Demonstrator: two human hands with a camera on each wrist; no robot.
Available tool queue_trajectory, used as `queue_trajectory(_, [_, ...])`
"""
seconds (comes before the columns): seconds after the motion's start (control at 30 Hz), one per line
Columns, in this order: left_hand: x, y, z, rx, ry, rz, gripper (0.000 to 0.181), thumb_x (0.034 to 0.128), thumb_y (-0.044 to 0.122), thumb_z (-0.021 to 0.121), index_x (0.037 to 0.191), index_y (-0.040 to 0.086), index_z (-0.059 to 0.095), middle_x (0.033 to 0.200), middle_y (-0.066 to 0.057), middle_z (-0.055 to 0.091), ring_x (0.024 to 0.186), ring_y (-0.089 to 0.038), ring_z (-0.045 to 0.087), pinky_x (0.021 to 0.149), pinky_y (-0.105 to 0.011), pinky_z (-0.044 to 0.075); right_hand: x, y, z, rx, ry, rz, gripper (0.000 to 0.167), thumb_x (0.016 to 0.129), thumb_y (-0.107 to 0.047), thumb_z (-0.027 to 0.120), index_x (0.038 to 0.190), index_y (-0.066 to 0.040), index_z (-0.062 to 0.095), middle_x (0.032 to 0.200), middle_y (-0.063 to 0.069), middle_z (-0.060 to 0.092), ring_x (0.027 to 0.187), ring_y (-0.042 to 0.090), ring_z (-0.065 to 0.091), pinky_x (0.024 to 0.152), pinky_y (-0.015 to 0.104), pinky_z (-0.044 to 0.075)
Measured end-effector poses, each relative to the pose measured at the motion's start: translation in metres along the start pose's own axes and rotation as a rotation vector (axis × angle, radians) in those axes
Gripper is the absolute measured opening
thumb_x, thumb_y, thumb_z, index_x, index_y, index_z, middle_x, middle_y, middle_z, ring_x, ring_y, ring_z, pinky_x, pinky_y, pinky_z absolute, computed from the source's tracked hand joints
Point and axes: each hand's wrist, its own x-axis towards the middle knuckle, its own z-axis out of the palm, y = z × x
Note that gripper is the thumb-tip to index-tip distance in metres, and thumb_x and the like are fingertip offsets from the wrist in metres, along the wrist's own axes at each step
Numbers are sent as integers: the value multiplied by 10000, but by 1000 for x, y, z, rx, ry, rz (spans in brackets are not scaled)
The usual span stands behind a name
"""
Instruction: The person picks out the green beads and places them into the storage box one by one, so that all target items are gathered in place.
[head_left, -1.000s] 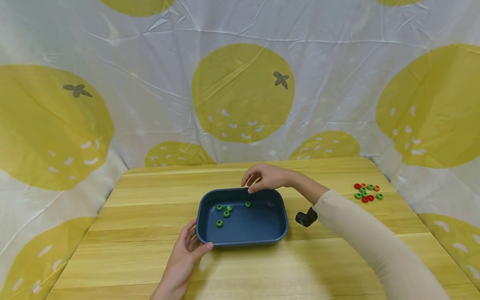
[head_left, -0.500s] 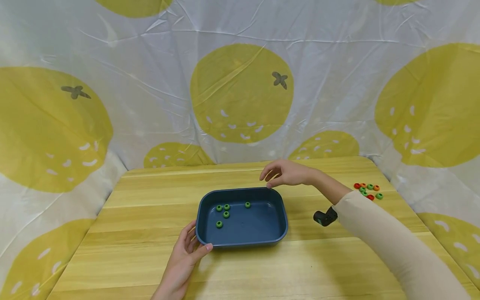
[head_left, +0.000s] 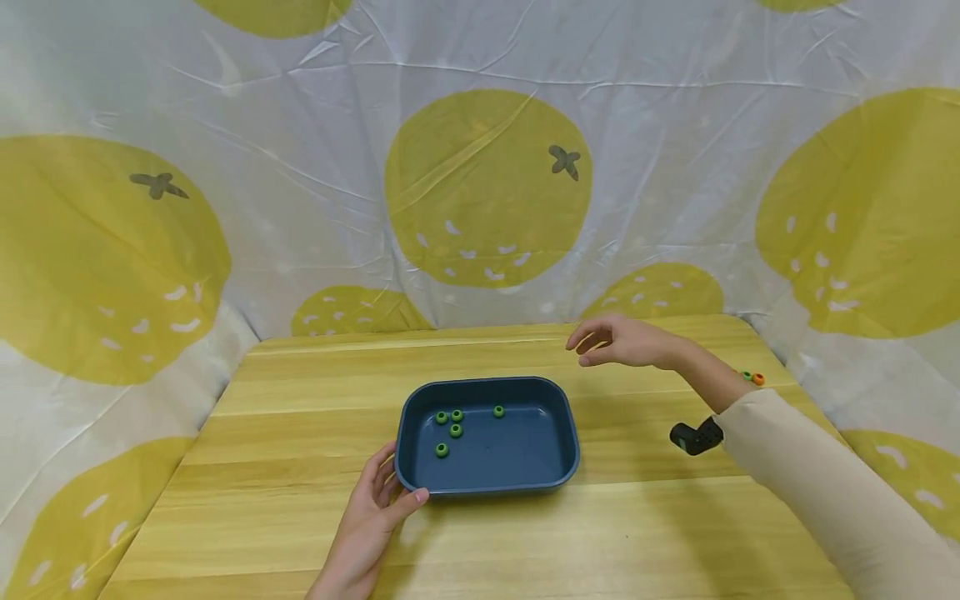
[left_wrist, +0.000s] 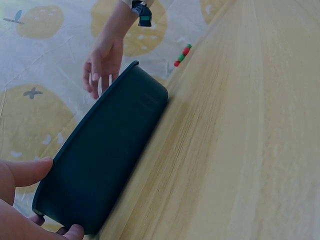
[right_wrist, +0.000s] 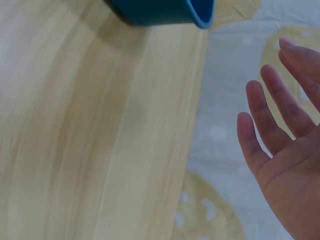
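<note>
- Right hand (head_left: 630,342) has drifted rightward, empty, fingers parted.
- Left hand (head_left: 366,521) grips the smooth blue tray's (head_left: 517,457) near-left corner, mid table (head_left: 247,500); round green beads (head_left: 456,434) inside.
- Only left wrist view plainly shows red beads (left_wrist: 186,51), right edge.

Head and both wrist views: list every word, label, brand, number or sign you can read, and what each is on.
No readable text in any view.
Black device on the right wrist: any marking is too small and blurred to read.
Blue tray, green beads: no lettering visible.
Backdrop: printed fruit shapes, no writing.
</note>
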Motion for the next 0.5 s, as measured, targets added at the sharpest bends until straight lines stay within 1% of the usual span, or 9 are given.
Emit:
queue_trajectory(0.13, [0,0,0,-8,4,-6,878,905,-21,763,1610,82,249,1628,-204,296,1479,-412,301,1130,-477,370,-14,10,-10,2,35,18,313,995,-166,722,1285,-55,677,1397,207,567,1282,417,567,976,486,526])
queue_trajectory(0.23, [1,0,0,-13,10,-14,882,903,-22,764,1612,86,249,1629,-207,292,1483,-417,291,1149,-525,341,-24,15,-17,-12,60,43,329,994,-191,727,1289,-57,672,1389,210,575,1245,388,596,977,500,523])
queue_trajectory(0.33, [1,0,0,-16,16,-21,886,902,-24,764,1613,90,248,1631,-209,287,1487,-420,283,1154,-543,330,-35,21,-23,-34,90,58,334,997,-204,724,1292,-57,667,1367,188,593,1186,340,631,975,510,520])
queue_trajectory(0.4, [1,0,0,-15,18,-24,887,904,-20,765,1614,91,246,1631,-210,284,1489,-420,280,1154,-544,330,-42,25,-28,-35,111,67,332,1001,-199,718,1290,-46,663,1359,181,596,1168,332,637,978,508,517])
queue_trajectory(0.43, [0,0,0,-15,19,-25,888,904,-17,767,1615,92,245,1632,-211,283,1490,-421,279,1154,-544,330,-46,28,-31,-31,123,68,330,1003,-191,714,1290,-36,660,1359,185,594,1174,339,634,983,519,513])
queue_trajectory(0.5, [0,1,0,-16,20,-26,889,903,-14,769,1615,93,247,1632,-209,284,1491,-419,279,1154,-544,330,-55,33,-36,-25,146,82,323,1014,-191,699,1291,-31,655,1355,177,598,1195,344,624,988,499,512])
